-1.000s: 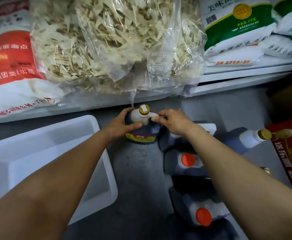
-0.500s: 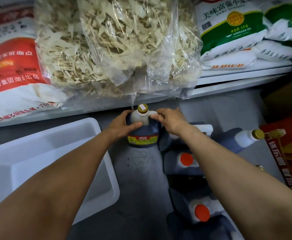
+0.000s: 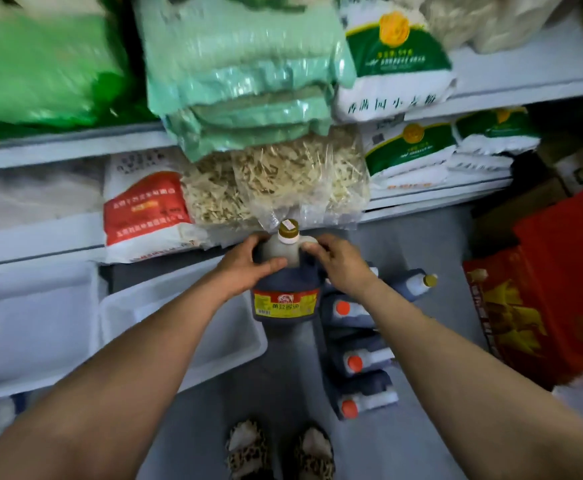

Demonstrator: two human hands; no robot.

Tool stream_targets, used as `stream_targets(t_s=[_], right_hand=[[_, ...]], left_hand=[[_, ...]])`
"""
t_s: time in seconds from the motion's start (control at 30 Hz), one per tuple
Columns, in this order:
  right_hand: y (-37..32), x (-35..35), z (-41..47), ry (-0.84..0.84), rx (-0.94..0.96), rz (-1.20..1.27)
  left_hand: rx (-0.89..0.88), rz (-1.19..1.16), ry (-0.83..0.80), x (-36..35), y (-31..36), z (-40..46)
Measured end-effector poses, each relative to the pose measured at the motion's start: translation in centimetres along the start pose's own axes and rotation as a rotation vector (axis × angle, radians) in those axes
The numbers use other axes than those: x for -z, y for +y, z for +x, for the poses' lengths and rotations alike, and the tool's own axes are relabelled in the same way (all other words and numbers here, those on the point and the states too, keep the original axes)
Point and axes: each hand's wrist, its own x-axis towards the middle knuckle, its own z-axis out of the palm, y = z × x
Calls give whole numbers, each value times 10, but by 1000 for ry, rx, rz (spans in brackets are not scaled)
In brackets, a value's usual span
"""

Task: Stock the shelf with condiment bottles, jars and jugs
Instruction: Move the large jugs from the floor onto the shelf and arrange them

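Both hands are on the soy sauce jug. My left hand wraps its neck and my right hand curls round the handle. A second ago it stood on the floor; now it's lifted, near the shelf, ready to go in.

At the upper left of the frame green bags lie beside a stack of pale green packets. Below, a red-and-white sack adjoins clear bags of dried strips. White trays sit lower left, red cartons at the right, leopard-print slippers at the bottom centre.
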Motion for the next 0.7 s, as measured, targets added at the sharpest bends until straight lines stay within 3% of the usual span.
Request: stream_targets(t_s=[0.43,0.7], right_hand=[[-274,221,-127,227,138,-161],[-364,354,-144,411,279,-157]], left_hand=[[-214,200,68,129,301,-162],[-421,292,141,164,467,-197]])
